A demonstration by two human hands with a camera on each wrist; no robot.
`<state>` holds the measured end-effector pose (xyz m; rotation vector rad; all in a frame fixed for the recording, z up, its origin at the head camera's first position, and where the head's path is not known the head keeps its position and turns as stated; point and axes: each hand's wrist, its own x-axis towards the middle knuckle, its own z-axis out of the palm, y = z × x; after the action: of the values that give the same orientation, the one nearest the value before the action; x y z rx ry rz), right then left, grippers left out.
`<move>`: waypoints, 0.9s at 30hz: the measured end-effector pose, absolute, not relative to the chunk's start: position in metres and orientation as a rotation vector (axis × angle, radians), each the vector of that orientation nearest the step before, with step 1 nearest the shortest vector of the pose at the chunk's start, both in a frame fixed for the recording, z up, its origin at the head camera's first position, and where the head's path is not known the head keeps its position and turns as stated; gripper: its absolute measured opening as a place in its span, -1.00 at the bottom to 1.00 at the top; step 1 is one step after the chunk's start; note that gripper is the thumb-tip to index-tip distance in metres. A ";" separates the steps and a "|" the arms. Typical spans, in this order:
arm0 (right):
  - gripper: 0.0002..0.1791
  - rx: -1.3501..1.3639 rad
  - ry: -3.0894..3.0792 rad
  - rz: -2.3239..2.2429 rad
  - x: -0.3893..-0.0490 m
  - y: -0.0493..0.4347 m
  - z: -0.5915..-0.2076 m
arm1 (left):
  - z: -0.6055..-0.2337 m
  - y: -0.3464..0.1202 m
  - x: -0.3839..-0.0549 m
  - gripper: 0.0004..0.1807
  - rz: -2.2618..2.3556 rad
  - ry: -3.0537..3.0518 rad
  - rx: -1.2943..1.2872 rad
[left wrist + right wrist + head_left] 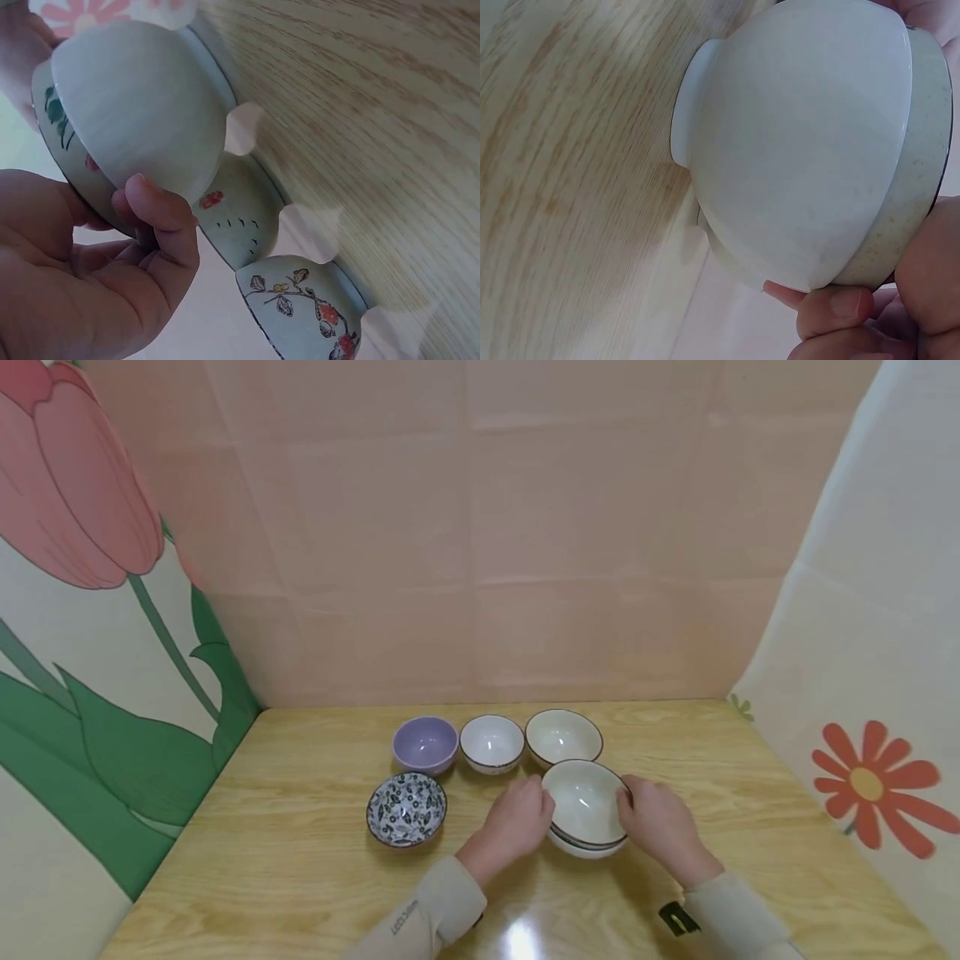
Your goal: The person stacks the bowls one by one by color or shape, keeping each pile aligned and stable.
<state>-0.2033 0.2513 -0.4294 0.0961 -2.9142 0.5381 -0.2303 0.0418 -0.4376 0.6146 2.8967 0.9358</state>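
In the head view a cream bowl point(585, 797) with a dark rim sits nested in a plain white bowl point(587, 852), right of the table's middle. My left hand point(519, 817) grips the cream bowl's rim from the left, thumb at the edge and fingers beneath. From the opposite side, my right hand point(663, 827) pinches the same rim. The right wrist view has the white bowl's foot down at the tabletop, with the cream bowl's speckled side standing out above its edge. Fingertips point(154, 199) of the left hand lie right by the white bowl's edge.
Behind the stack stand a purple bowl point(426, 746), a white bowl with a dark rim point(492, 742) and another cream bowl point(564, 737), in a row. A black-and-white patterned bowl point(407, 810) rests at front left. A pink cloth backdrop point(480, 552) rises behind the wooden table point(300, 860).
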 end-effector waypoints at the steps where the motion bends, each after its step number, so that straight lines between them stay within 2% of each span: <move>1: -0.72 0.095 -2.917 0.536 -0.203 0.251 -0.430 | -0.438 0.042 -0.230 -0.76 0.933 2.891 0.608; 27: -0.73 0.042 -2.980 0.502 -0.205 0.250 -0.431 | -0.432 0.045 -0.232 -0.80 0.962 2.835 0.510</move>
<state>-0.2054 0.2500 -0.4311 0.0418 -2.9798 0.5016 -0.2322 0.0447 -0.4322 0.5104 2.8352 0.9615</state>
